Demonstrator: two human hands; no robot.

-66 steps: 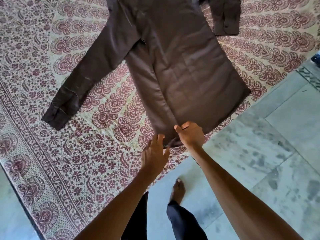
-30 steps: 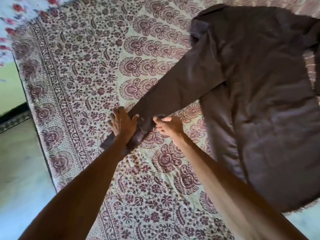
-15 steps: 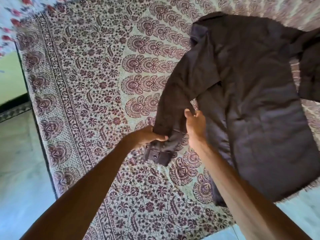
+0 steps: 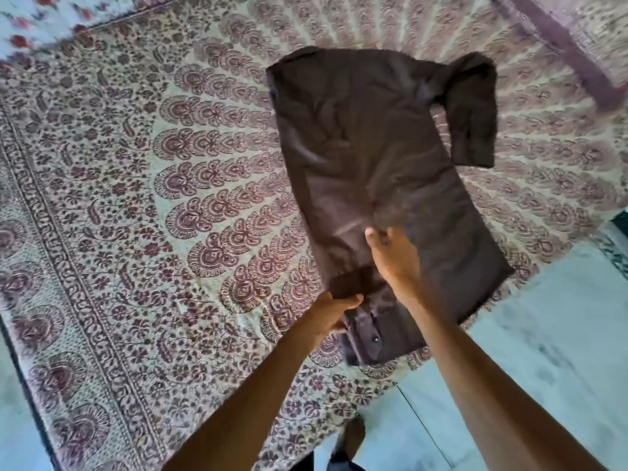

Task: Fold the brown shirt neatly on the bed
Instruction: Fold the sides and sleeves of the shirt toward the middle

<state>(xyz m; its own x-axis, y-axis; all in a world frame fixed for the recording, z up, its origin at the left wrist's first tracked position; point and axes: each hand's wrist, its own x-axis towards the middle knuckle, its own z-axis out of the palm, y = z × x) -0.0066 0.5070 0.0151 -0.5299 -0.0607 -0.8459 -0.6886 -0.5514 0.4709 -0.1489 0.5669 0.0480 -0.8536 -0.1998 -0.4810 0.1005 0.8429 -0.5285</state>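
Note:
The brown shirt (image 4: 367, 154) lies flat on the patterned bedspread (image 4: 136, 198), its body running from the far collar end toward me. Its left sleeve is folded down along the body's left side, the buttoned cuff (image 4: 368, 338) near the bed's front edge. My left hand (image 4: 331, 314) pinches the sleeve just above the cuff. My right hand (image 4: 394, 256) rests flat on the shirt, fingers spread, pressing where sleeve and body overlap. The right sleeve (image 4: 472, 113) is bent down at the far right, lying apart from the body.
The bedspread ends near me at a diagonal front edge, with pale marble floor (image 4: 543, 351) beyond it on the right. My foot (image 4: 350, 436) stands on the floor below. A floral sheet (image 4: 30, 15) shows at the far left corner.
The left sleeve, stretched out sideways a second ago, has been carried over and laid along the shirt's body. My right hand moved from gripping the sleeve to pressing flat on the shirt.

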